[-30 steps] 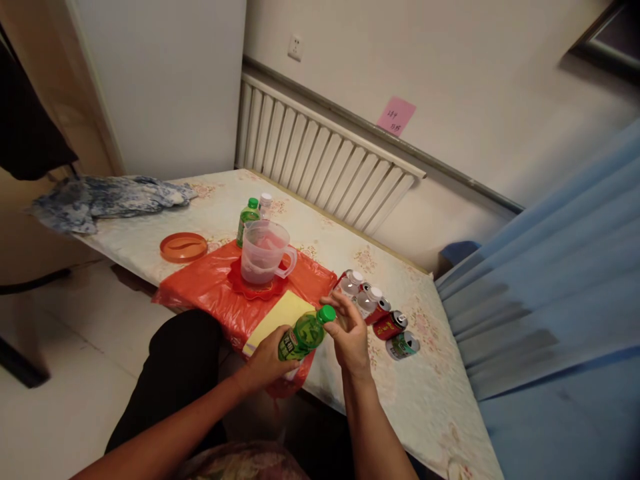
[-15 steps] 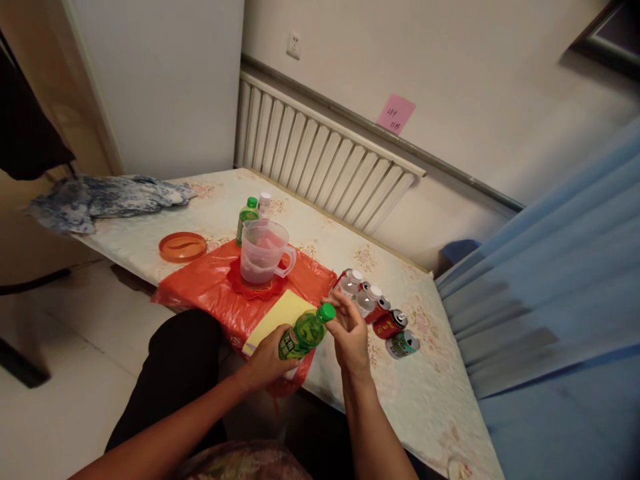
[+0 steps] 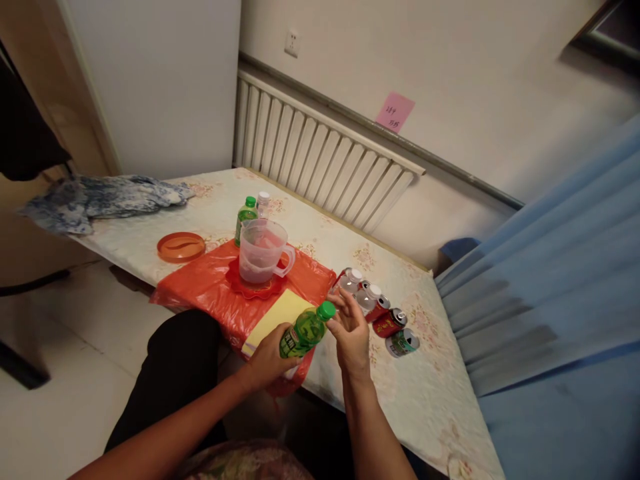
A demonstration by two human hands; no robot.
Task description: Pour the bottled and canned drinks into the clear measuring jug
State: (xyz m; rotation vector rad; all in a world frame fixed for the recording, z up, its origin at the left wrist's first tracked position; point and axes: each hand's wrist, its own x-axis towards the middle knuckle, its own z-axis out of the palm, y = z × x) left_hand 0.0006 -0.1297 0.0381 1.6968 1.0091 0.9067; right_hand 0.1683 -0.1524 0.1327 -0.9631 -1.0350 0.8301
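Observation:
My left hand [image 3: 271,355] is wrapped round the body of a green plastic bottle [image 3: 306,332], tilted with its green cap [image 3: 327,310] up and to the right. Beside the cap is my right hand [image 3: 351,333], fingers apart and curved, the thumb close to or touching the cap's edge. Beyond the bottle lies a yellow cloth or sheet [image 3: 277,316] on a red plastic bag [image 3: 195,288]. A clear measuring jug [image 3: 263,253] with some liquid in it stands on a red scalloped dish [image 3: 249,289].
Behind the jug stand another green bottle [image 3: 242,230] and a white-capped bottle [image 3: 263,203]. Several cans, including a red can [image 3: 390,323] and a green can [image 3: 403,343], sit right of my hand with clear bottles. An orange lid [image 3: 181,247] lies left; patterned fabric [image 3: 117,200] is further back.
The fingers of my right hand have shifted very slightly beside the cap. The bottle has barely moved in my left hand, and the view has shifted a little.

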